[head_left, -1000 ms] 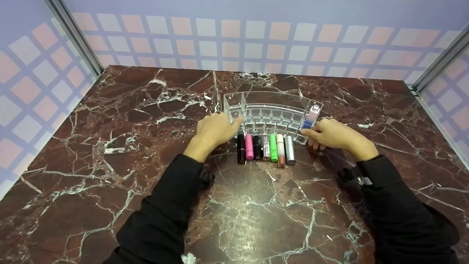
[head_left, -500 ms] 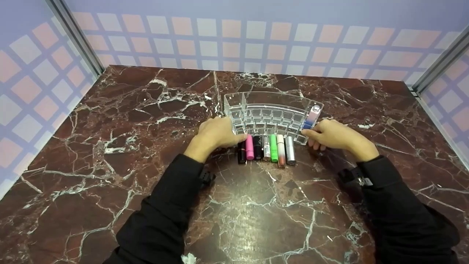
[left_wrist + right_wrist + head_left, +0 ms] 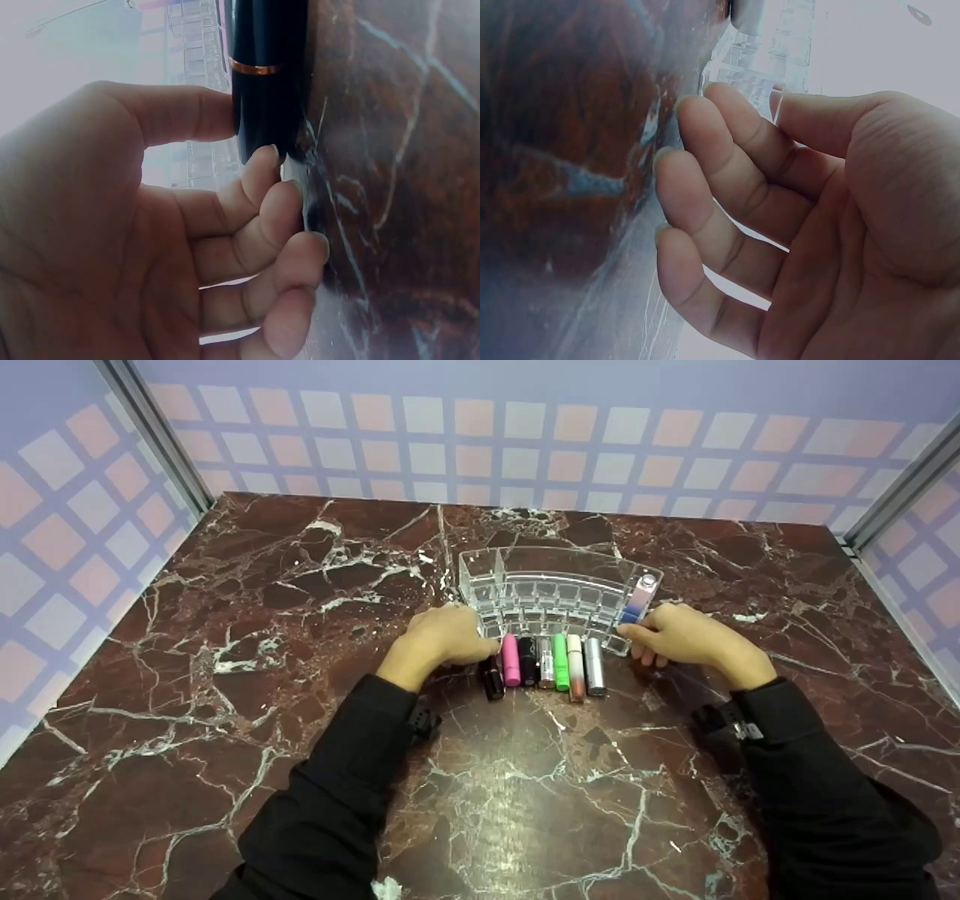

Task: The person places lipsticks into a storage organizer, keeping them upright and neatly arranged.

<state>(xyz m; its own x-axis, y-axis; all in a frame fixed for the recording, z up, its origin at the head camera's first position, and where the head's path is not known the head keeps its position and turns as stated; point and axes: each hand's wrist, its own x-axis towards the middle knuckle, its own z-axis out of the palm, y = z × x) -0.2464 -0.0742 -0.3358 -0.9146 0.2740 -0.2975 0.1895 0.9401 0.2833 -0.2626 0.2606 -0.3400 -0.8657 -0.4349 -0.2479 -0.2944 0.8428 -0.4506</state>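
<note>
Between thumb and index finger, my left hand (image 3: 442, 634) pinches the far end of a black lipstick tube (image 3: 493, 684) with a thin gold band; the left wrist view shows the tube (image 3: 262, 105) low over the table. Behind it stands a clear curved makeup organizer (image 3: 562, 561) with stepped compartments. My right hand (image 3: 690, 637) grips the organizer's front right corner, thumb on top and fingers beneath. Beside the black tube lie a pink tube (image 3: 511, 661), a second black tube (image 3: 528, 663), a green tube (image 3: 560, 664) and a silver tube (image 3: 595, 667).
A pink-and-blue tube (image 3: 637, 596) stands in the organizer's right-end compartment. Also in the front row are a clear-and-silver tube (image 3: 545, 665) and a white-to-brown tube (image 3: 575, 669). Checkered walls (image 3: 472, 450) border the dark marbled table (image 3: 300, 780).
My left hand has come down from the organizer's left side onto the black tube. That tube now lies tilted, its near end slightly closer to me. The right hand stays put.
</note>
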